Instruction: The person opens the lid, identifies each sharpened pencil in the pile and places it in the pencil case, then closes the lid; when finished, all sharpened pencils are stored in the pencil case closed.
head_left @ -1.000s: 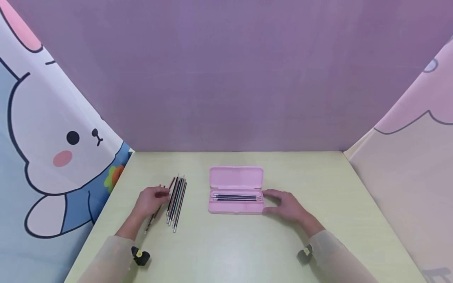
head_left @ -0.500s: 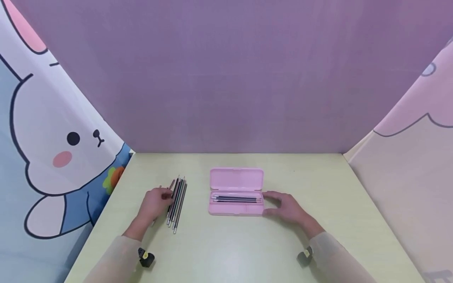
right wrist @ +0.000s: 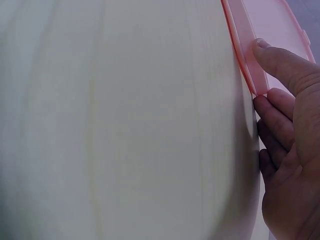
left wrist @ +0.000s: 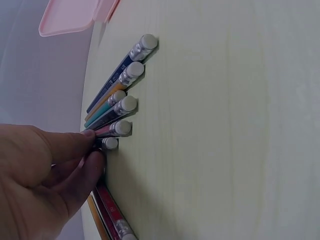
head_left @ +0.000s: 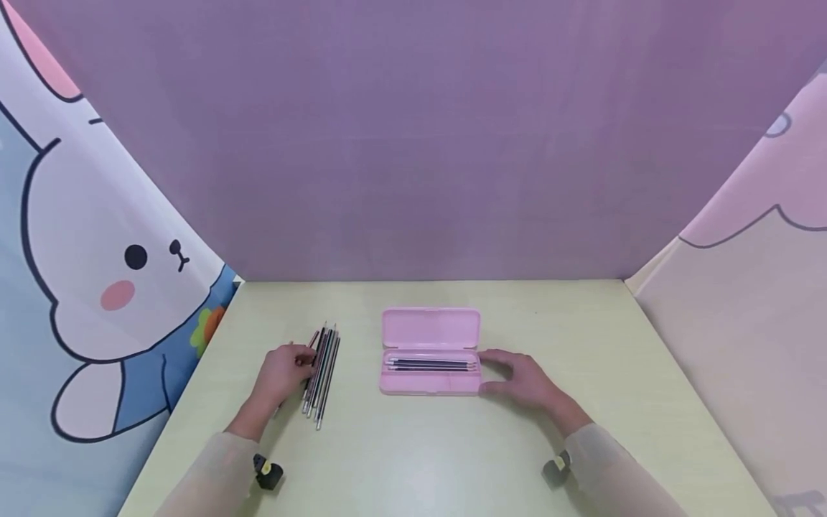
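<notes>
In the head view a pink pencil case (head_left: 397, 383) lies with its lid up and several dark pencils (head_left: 433, 365) inside. To its left a row of several pencils (head_left: 328, 373) with white erasers lies on the table. My left hand (head_left: 281, 373) is at that row's left side. Its thumb and fingertip pinch a dark pencil (left wrist: 110, 143) near the eraser in the left wrist view; red pencils (left wrist: 114, 210) lie beside it. My right hand (head_left: 526, 377) holds the right end of the case, thumb toward the front and fingers toward the back.
A pale wood-look table (head_left: 413, 459) carries everything. Behind it rises a purple wall (head_left: 426, 143). A rabbit-print panel (head_left: 84, 237) stands on the left and a pink and cream panel (head_left: 762, 309) on the right.
My left hand has moved a little right, from the loose pencils on the left to the edge of the row. My right hand and the case have stayed in place.
</notes>
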`<state>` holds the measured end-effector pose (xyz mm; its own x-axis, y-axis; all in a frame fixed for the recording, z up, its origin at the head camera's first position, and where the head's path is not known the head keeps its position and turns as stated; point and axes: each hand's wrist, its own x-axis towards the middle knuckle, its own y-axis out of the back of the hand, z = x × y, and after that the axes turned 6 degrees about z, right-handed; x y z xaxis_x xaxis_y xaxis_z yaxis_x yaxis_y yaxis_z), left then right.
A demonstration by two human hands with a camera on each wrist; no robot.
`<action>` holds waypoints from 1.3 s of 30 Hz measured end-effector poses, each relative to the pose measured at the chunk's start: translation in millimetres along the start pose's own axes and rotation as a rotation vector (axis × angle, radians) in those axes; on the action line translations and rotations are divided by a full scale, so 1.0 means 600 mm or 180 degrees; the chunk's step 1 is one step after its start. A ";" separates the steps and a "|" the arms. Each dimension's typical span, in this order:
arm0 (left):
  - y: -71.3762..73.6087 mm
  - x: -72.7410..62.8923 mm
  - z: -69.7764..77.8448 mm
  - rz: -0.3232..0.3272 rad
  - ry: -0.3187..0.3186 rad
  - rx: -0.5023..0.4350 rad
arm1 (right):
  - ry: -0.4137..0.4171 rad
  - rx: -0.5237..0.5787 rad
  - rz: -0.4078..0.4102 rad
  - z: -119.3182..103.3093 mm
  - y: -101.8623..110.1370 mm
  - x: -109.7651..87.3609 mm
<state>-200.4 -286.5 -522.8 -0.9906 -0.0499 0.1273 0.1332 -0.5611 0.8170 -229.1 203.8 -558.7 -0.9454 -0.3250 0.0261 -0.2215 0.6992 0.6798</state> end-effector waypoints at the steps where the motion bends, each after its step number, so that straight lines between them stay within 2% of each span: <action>1: 0.002 -0.002 -0.003 -0.0001 -0.0016 -0.0006 | 0.0002 -0.0006 0.0015 -0.003 -0.003 -0.005; 4: 0.007 -0.008 -0.010 -0.0030 -0.0014 -0.0010 | -0.0037 -0.0007 0.0061 -0.010 -0.012 -0.019; 9: 0.016 -0.018 -0.019 -0.0128 0.0114 0.0035 | -0.0069 -0.0005 0.0127 -0.019 -0.030 -0.042; 16: 0.022 -0.019 -0.017 -0.0081 0.0321 0.0121 | -0.0104 0.0072 0.0113 -0.019 -0.033 -0.040; 23: 0.022 -0.018 -0.021 0.0036 0.0269 0.0082 | -0.0119 0.0073 0.0134 -0.020 -0.033 -0.040; 31: 0.028 -0.019 -0.012 -0.0014 0.0376 -0.0153 | -0.0130 0.0103 0.0104 -0.021 -0.034 -0.042; 39: 0.032 -0.014 -0.009 -0.0112 0.0521 -0.0186 | -0.0087 0.0090 0.0116 -0.018 -0.033 -0.039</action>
<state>-189.9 -301.6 -511.1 -0.9870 -0.1605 0.0018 0.1009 -0.6118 0.7845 -200.0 190.4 -564.9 -0.9590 -0.2818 0.0300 -0.1933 0.7280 0.6578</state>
